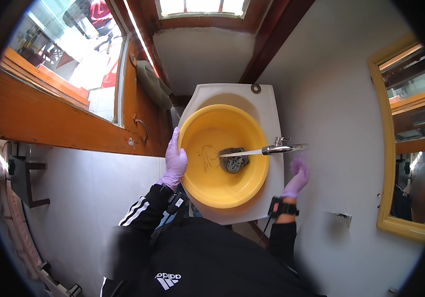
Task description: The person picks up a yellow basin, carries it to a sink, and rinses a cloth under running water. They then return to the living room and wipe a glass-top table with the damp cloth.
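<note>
A yellow plastic basin (201, 185) rests on a white washbasin (276, 122). From a chrome tap (277, 149) on the right, a stream of water runs into it, onto a crumpled dark grey cloth (236, 162). Thin dark strands lie on the basin's bottom, left of the cloth. My left hand (176, 160), in a thin purple glove, holds the basin's left rim. My right hand (299, 173), gloved alike, is near the wall just below the tap, slightly blurred, with its fingers partly curled; no held thing shows in it.
An orange wooden door (142, 137) with a metal handle and a draped grey-green towel (151, 83) stands at the left. A yellow-framed mirror (385, 185) hangs on the right wall. A small dark ring (256, 88) lies on the washbasin's far corner.
</note>
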The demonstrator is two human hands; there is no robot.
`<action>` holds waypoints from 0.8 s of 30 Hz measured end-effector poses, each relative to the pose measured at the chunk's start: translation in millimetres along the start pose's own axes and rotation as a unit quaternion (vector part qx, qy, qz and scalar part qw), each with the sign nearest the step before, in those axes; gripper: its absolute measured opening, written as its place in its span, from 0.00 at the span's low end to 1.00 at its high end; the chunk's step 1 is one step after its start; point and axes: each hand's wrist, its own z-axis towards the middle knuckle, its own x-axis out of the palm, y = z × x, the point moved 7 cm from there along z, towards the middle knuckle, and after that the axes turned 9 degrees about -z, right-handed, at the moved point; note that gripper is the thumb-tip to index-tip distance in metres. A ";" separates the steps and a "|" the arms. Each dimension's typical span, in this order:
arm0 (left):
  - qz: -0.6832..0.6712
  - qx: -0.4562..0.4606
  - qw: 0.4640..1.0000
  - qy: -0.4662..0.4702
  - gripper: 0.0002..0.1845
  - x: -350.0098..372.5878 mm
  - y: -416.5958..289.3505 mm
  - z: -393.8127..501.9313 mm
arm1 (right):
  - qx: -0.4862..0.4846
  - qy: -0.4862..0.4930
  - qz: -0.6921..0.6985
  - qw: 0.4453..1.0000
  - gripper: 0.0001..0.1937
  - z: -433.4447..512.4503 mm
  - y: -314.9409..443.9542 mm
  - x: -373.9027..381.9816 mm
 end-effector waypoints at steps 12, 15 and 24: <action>0.211 0.044 0.976 0.015 0.34 -6.3 -27.4 2.0 | -0.198 0.501 -0.583 0.608 0.16 -122.1 -85.0 171.5; 0.151 0.234 0.960 -0.012 0.32 -7.8 -74.8 -5.0 | -0.113 0.494 -0.412 0.757 0.16 -125.1 -61.6 173.3; 0.176 -0.068 0.910 0.370 0.21 88.2 -17.3 -21.3 | 0.060 0.422 0.004 0.905 0.12 -166.6 16.6 140.8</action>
